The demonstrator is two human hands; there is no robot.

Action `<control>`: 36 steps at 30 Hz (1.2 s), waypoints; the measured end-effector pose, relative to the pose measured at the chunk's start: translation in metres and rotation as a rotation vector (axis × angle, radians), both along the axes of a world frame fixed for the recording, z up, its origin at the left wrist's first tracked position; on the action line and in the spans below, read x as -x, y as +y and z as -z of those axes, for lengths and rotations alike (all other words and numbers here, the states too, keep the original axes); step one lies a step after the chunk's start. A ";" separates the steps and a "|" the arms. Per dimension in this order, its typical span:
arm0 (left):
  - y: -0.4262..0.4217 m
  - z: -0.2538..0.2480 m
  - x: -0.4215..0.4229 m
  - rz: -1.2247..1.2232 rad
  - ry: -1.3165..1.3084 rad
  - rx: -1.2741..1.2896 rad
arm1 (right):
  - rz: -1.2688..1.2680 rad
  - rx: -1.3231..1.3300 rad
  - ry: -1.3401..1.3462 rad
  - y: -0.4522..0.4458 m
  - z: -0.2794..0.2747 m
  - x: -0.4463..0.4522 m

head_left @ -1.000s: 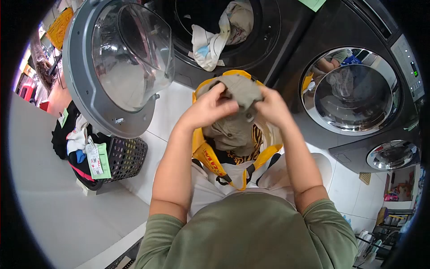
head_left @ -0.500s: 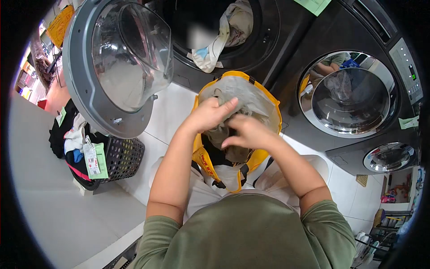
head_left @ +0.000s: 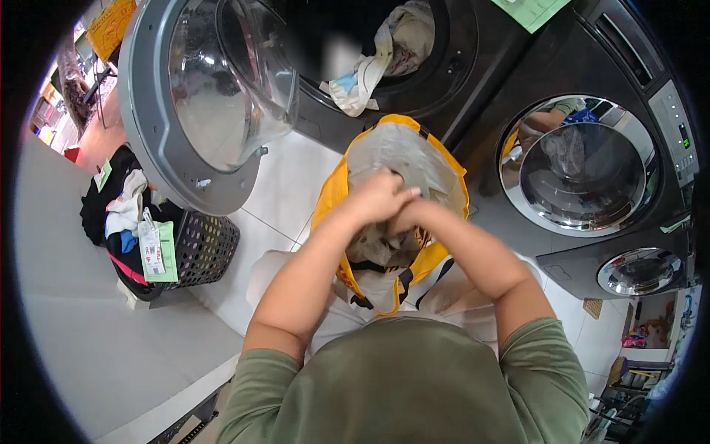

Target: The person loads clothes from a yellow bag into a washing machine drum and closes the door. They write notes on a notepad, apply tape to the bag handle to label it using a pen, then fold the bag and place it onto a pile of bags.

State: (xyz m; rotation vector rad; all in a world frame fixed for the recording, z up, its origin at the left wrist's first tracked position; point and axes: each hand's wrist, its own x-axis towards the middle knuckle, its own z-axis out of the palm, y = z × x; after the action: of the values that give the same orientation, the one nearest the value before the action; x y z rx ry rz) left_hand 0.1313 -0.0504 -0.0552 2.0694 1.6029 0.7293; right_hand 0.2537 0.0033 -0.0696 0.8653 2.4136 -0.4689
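A yellow-rimmed shopping bag (head_left: 333, 194) with a pale lining stands upright between my knees, its mouth facing up. Crumpled grey-brown clothes (head_left: 379, 250) lie inside it. Over the bag's opening, my left hand (head_left: 379, 200) has its fingers curled on a greyish garment, partly hidden, with the thumb pointing right. Close against it, my right hand (head_left: 411, 214) reaches down into the bag; its fingers are largely hidden and blurred.
Ahead, an open washer door (head_left: 140, 111) swings left of a drum with laundry (head_left: 362, 81) hanging over its rim. A perforated basket (head_left: 211, 248) of clothes stands left. A closed front-loading machine (head_left: 584, 177) is at right. White tiles (head_left: 277, 185) cover the floor.
Both hands have come together and lower over the bag; the right thumb, spread before, is now tucked out of sight. The camera view has shifted slightly.
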 end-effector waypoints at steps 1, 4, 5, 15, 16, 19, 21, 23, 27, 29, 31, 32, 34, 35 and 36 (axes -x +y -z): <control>-0.003 -0.028 0.011 -0.074 -0.105 0.116 | 0.015 0.194 -0.017 0.013 0.003 -0.004; 0.010 -0.036 0.062 -0.139 -0.710 -0.097 | 0.277 -0.145 0.317 0.029 -0.121 0.003; 0.004 -0.043 0.072 -0.003 -0.917 -0.195 | 0.015 -0.320 0.770 0.052 -0.132 -0.008; 0.019 -0.049 0.038 -0.263 -1.646 -0.106 | -0.170 -1.246 1.148 0.035 -0.158 -0.005; 0.016 -0.052 0.042 -0.276 -1.769 -0.012 | -0.034 -0.957 0.995 0.025 -0.118 -0.005; 0.014 -0.048 0.053 -0.313 -1.553 0.150 | 0.520 0.034 1.129 -0.005 -0.046 0.010; 0.009 -0.051 0.071 -0.357 -1.074 0.299 | 0.613 0.380 0.979 -0.002 0.001 0.020; 0.009 -0.065 0.089 -0.549 -0.177 0.428 | 0.545 0.597 0.548 -0.006 -0.016 0.027; 0.016 -0.043 0.103 -0.705 -0.205 -0.200 | 0.460 0.394 0.414 0.083 -0.058 0.062; 0.022 -0.057 0.094 -0.641 -0.378 -0.502 | 1.017 0.783 1.344 0.174 -0.073 0.086; 0.020 -0.057 0.091 -0.632 -0.331 -0.751 | 0.589 0.521 1.708 0.208 -0.132 0.079; 0.018 -0.058 0.090 -0.665 -0.346 -0.775 | 0.469 0.299 1.696 0.194 -0.154 0.078; 0.019 -0.053 0.091 -0.650 -0.402 -0.735 | 0.264 0.140 1.444 0.169 -0.147 0.074; 0.020 -0.049 0.096 -0.611 -0.445 -0.677 | 0.175 0.201 1.220 0.156 -0.127 0.073; 0.021 -0.047 0.099 -0.576 -0.488 -0.628 | 0.078 0.258 0.996 0.142 -0.110 0.071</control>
State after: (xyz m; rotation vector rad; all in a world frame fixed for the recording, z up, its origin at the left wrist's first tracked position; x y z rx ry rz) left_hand 0.0321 -0.0292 -0.0084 1.5450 1.8133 1.9740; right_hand 0.1830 0.1456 0.0399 0.6903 3.0559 -1.4876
